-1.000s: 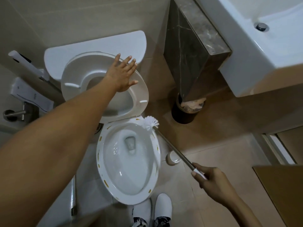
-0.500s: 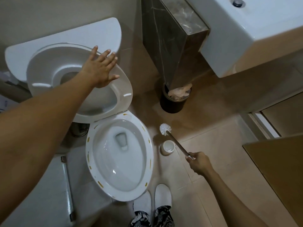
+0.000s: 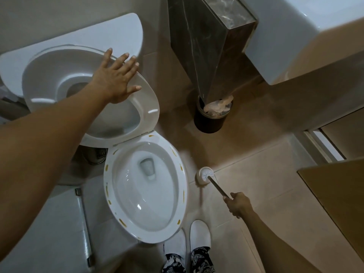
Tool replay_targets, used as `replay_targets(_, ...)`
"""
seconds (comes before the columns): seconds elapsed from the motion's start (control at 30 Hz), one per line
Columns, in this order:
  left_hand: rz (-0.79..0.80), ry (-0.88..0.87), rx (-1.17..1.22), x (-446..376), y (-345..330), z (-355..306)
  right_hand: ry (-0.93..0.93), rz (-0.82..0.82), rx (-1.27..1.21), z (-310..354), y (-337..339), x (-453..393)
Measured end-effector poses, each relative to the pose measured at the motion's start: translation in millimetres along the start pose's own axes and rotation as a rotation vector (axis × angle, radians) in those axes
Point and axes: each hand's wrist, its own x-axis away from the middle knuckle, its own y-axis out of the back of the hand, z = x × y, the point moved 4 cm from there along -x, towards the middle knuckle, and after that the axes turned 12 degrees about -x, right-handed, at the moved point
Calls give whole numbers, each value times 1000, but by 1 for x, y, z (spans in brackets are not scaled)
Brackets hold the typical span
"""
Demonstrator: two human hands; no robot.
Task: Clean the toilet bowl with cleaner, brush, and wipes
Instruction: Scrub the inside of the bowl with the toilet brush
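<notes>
Beside the bowl, on the floor tiles: this was where your brush ended up.

Toilet bowl [image 3: 145, 194]: it stood open below you, rim dotted with yellow marks, water at the bottom.

Seat [image 3: 145, 107]: it was raised and leaned back toward the white cistern [image 3: 78, 34].

Left hand [image 3: 116, 79]: your fingers were spread straight and lay flat against the raised seat, holding nothing.

Right hand [image 3: 237, 204]: your fingers were curled round the end of the brush handle, low and to the right of the bowl.

Toilet brush [image 3: 216, 187]: its thin handle ran up and left from your grip, and its white head sat in the holder.

Brush holder [image 3: 202, 176]: a small white cup on the floor, just beside the bowl's right rim.

Waste bin [image 3: 212, 119]: dark and round, stuffed with crumpled paper, it stood behind the holder, at the foot of the marble column [image 3: 208, 42].

Washbasin [image 3: 295, 36]: it overhung the upper right corner, well apart from the bowl.

Slippers [image 3: 200, 233]: your white pair stood right at the bowl's front edge, between bowl and brush arm.

Metal bar [image 3: 83, 225]: it lay lengthwise on the pale surface left of the bowl.

Brown panel [image 3: 338, 194]: it edged in from the right, near your right arm.

Cleaner and wipes: I could not tell where they were.
</notes>
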Motion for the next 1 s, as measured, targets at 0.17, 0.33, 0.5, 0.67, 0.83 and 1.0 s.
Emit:
replay_targets(0.17,-19,7,33,-1,-2,-1,94,-36,-35,20,-5,-10)
replay_targets(0.33,-25,13,43,-2,-4,-1,192,-163,-31,48,-4,-19)
replay_targets(0.5,-34,18,46,-2,-5,-1,344,-290,9,85,2,-23)
replay_targets(0.67,-31,24,38,-2,-5,-2,462,-263,120,115,1,-16)
replay_targets(0.83,-19,32,48,-2,-3,-2,508,-251,223,119,-5,-9)
replay_targets(1.0,-7,33,56,-2,-2,-3,553,-259,287,120,-11,-6)
